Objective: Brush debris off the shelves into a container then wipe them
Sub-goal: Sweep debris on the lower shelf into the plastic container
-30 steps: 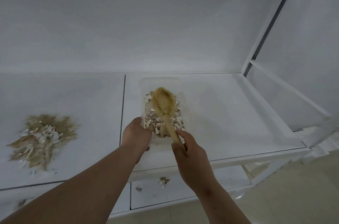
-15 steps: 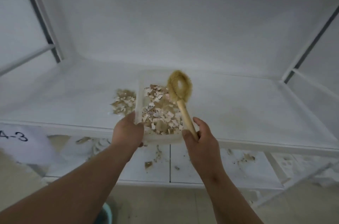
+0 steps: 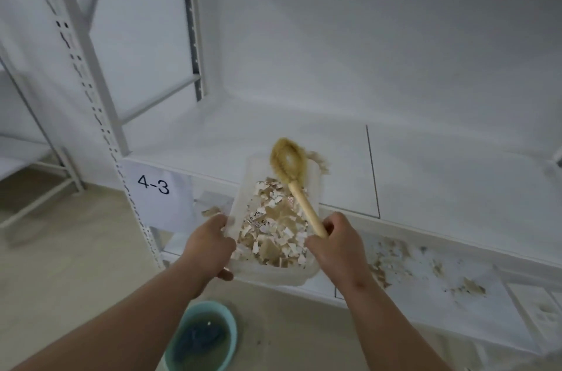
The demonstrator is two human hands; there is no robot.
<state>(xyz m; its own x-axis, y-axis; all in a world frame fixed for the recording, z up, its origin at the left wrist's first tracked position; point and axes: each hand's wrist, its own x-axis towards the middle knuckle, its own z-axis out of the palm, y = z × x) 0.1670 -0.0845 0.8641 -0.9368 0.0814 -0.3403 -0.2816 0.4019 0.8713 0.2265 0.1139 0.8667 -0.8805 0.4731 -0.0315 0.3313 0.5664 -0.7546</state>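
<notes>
Head view: your left hand [image 3: 209, 244] grips left edge of clear container [image 3: 243, 203], frame centre, full of paper scraps [image 3: 273, 230]. Your right hand [image 3: 334, 246] clasps wooden brush [image 3: 292, 166] handle, bristles over container's far end, at shelf [image 3: 425, 176] edge. Teal bucket [image 3: 202, 337] lower left.

The white upper shelf [image 3: 425, 163] carries little debris [image 3: 319, 159]; the lower shelf [image 3: 474, 306] at lower right holds scattered scraps [image 3: 392, 252].
</notes>
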